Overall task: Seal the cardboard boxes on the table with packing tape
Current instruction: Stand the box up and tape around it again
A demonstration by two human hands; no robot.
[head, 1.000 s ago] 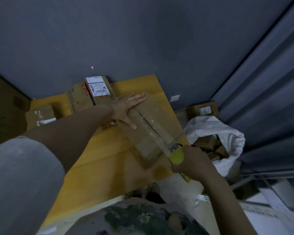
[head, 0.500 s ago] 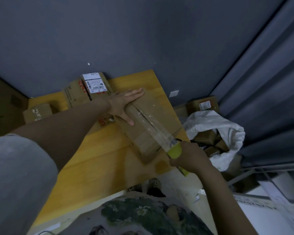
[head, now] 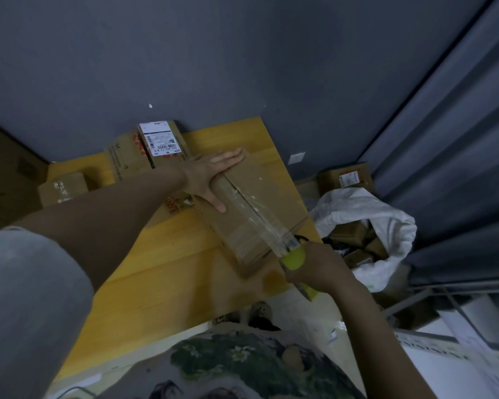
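Your left hand [head: 211, 175] lies flat on the far end of the cardboard box [head: 236, 240]. Its fingers are straight and together along the box's far edge, and the thumb is splayed back across the top. It presses down without clasping anything.

Your right hand [head: 319, 267] is at the near end of the same box, with its fingers curled tight around the tape dispenser [head: 293, 257]. The dispenser is smooth yellow-green plastic, and its nose sits right at the box's near corner, over the table's edge.

Between your two hands a strip of tape [head: 257, 210] runs lengthwise down the middle of the box top. It is clear and glossy, with pale glints and a few wrinkles, and it runs from the dispenser towards your left hand. The box is long, flat and rectangular, made of matte brown board. It lies at an angle on the wooden table [head: 162, 272], whose surface is a warm yellow with a faint grain.

At the back of the table, against the grey wall, a labelled box [head: 163, 141] carries a white shipping sticker (the print is too small to read). A plainer brown box [head: 124, 162] sits just beside it, and a smaller taped box [head: 62, 185] sits further left.

Off the table's right side, a crumpled white sack [head: 357, 208] holds several small cartons [head: 355, 240].
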